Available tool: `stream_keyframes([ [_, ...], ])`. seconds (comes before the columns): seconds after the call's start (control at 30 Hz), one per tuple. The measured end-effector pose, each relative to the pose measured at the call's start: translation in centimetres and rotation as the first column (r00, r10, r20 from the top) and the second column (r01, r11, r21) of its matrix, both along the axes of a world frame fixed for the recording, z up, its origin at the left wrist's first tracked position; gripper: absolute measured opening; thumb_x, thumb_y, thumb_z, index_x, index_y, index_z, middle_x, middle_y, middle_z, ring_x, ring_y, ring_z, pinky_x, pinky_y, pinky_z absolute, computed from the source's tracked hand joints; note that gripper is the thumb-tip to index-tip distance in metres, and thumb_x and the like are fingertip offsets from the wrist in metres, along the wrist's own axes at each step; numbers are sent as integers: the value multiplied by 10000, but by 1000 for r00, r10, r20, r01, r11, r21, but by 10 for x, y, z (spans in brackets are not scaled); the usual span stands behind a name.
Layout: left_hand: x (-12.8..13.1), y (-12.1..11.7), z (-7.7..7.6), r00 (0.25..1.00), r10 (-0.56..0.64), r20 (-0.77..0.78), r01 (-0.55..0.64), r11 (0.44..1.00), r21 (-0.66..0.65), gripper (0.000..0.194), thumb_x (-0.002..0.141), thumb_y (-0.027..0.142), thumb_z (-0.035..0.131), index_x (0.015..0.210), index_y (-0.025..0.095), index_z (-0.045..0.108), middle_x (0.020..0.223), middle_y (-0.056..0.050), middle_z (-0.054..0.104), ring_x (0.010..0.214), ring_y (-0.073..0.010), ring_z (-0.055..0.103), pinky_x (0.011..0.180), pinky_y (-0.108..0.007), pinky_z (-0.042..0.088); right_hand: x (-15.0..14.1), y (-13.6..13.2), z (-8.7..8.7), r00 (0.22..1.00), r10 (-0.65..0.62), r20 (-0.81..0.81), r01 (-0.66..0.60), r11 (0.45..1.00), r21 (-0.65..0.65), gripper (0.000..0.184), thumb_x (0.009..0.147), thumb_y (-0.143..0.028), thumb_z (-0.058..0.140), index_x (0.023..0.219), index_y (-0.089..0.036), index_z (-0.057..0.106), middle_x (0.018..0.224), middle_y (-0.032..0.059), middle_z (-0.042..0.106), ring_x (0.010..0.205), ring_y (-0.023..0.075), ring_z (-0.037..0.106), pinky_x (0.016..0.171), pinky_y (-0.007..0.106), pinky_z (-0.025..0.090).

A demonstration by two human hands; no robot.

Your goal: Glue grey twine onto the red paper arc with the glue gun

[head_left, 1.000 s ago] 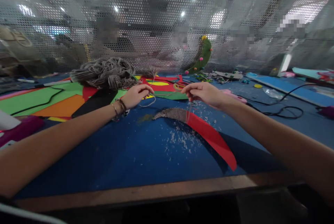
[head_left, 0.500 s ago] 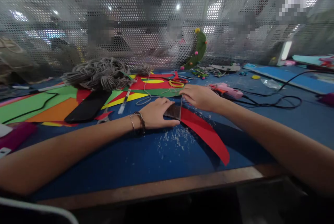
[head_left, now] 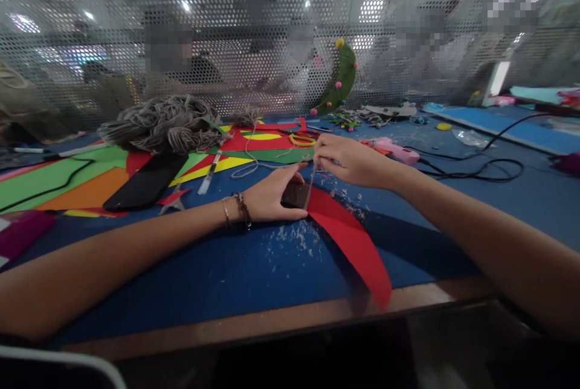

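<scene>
A red crescent-shaped piece (head_left: 351, 235), its far part wrapped in grey yarn (head_left: 296, 194), lies over the blue table, its red tip near the front edge. My left hand (head_left: 276, 192) grips the wrapped part between thumb and fingers and hides its far tip. Just beyond, my right hand (head_left: 342, 159) pinches a thin yarn strand (head_left: 312, 177) that runs up from the border between wrapped and red parts. More yarn (head_left: 247, 165) trails loosely on the table behind my left hand. Small pale scraps (head_left: 294, 238) are scattered around the crescent.
A heap of grey yarn (head_left: 163, 126) sits at the back left, near a black phone (head_left: 147, 182) and coloured sheets (head_left: 90, 180). A pink glue gun (head_left: 396, 150) with a black cable is at right. A green crescent with pompoms (head_left: 347, 72) leans on the mesh.
My left hand has let go of the yarn strand and come down onto the wrapped part. My right hand keeps its strand. The crescent's red end has swung toward the front edge.
</scene>
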State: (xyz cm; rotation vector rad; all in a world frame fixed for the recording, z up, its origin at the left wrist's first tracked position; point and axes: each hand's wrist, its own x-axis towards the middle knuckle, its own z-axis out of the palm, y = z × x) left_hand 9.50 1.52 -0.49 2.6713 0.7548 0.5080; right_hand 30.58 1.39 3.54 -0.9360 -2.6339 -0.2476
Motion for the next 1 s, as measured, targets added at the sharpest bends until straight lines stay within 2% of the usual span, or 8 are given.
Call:
stream_keyframes([
  [0.2, -24, -10, 0, 994, -105, 19, 106, 991, -80, 888, 696, 457, 630, 1386, 79, 217, 1186, -159, 537, 1100, -253, 509, 991, -402, 385, -1, -15, 2, 987, 154, 39, -149, 983, -109, 270, 860, -175, 352, 753, -148, 598, 991, 124, 584, 934, 187, 535, 841, 346, 406],
  [0.37, -37, -15, 2, 987, -162, 23, 163, 977, -140, 863, 719, 382, 646, 1403, 132, 182, 1214, -134, 523, 1135, -236, 498, 1026, -403, 357, -1, -23, -4, 974, 207, 95, -169, 936, -309, 228, 775, -61, 375, 731, -165, 573, 845, 63, 596, 807, 144, 543, 763, 294, 420],
  [0.5, -39, -20, 5, 985, -166, -48, 164, 986, -34, 743, 777, 354, 612, 1383, 129, 245, 1249, -144, 504, 1159, -248, 475, 1022, -404, 363, -1, -27, -5, 977, 171, 129, -115, 926, -359, 190, 724, -50, 417, 767, -159, 566, 881, 79, 586, 854, 166, 523, 794, 314, 413],
  [0.63, -46, -31, 9, 975, -195, -107, 210, 966, 150, 488, 881, 321, 509, 1302, 115, 372, 1271, -164, 488, 1157, -260, 475, 988, -398, 400, -1, -32, -3, 974, 147, 170, -75, 926, -369, 140, 738, -137, 491, 852, -141, 573, 961, 108, 581, 920, 208, 498, 867, 382, 387],
  [0.77, -57, -40, 9, 960, -232, -159, 257, 954, 155, 408, 909, 294, 475, 1275, 131, 396, 1242, -134, 536, 1148, -228, 497, 1007, -352, 398, -3, -35, -6, 989, 101, 107, -62, 945, -320, 177, 813, -302, 524, 888, -151, 579, 1031, 118, 571, 976, 236, 487, 883, 436, 364],
  [0.87, -62, -41, 6, 962, -233, -140, 251, 959, 129, 395, 902, 272, 484, 1270, 148, 410, 1245, -103, 549, 1146, -196, 508, 1011, -302, 401, -8, -37, -11, 993, 117, 6, -109, 945, -310, 198, 848, -359, 533, 857, -166, 575, 952, 88, 589, 920, 202, 511, 817, 366, 398],
  [1.0, -64, -40, 3, 967, -227, -116, 243, 958, 151, 386, 890, 270, 489, 1256, 157, 444, 1254, -90, 561, 1166, -199, 509, 1031, -299, 392, -16, -40, -17, 987, 140, -80, -160, 911, -380, 134, 875, -281, 523, 824, -171, 579, 830, 33, 595, 793, 128, 533, 718, 254, 414],
])
